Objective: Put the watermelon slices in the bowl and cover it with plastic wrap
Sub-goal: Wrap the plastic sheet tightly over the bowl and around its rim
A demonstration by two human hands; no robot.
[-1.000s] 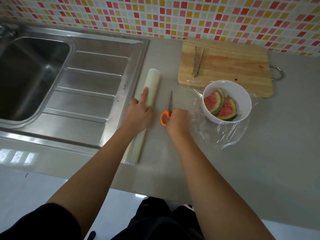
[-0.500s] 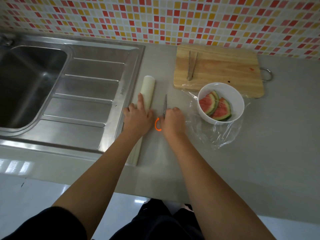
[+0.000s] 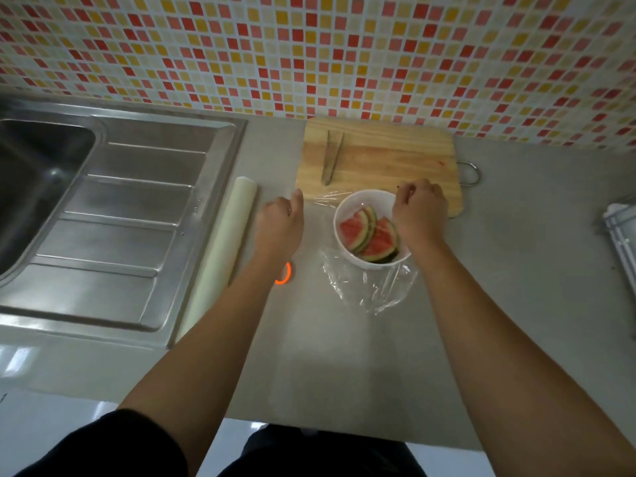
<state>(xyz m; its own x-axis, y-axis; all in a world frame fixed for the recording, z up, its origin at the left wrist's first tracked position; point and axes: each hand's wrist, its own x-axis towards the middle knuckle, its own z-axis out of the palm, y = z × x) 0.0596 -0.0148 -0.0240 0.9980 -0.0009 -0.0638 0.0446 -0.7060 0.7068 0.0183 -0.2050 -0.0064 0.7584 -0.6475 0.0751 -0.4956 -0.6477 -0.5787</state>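
Note:
A white bowl (image 3: pixel 347 208) holds several watermelon slices (image 3: pixel 358 232) and stands on a loose sheet of plastic wrap (image 3: pixel 371 287) on the grey counter. My right hand (image 3: pixel 418 210) reaches over the bowl's far right rim, fingers pinched at the wrap's far edge. My left hand (image 3: pixel 280 222) is to the left of the bowl, fingers curled at the wrap's far left edge near the board. The roll of plastic wrap (image 3: pixel 225 242) lies free beside the sink. Orange-handled scissors (image 3: pixel 284 275) lie mostly hidden under my left forearm.
A wooden cutting board (image 3: pixel 378 160) with metal tongs (image 3: pixel 332 156) lies behind the bowl against the tiled wall. A steel sink with drainboard (image 3: pixel 113 218) fills the left. A pale object (image 3: pixel 619 228) sits at the right edge. The counter's front edge runs below.
My left hand left the roll and my right hand let go of the scissors. Both moved to the far side of the bowl, at the wrap's edges.

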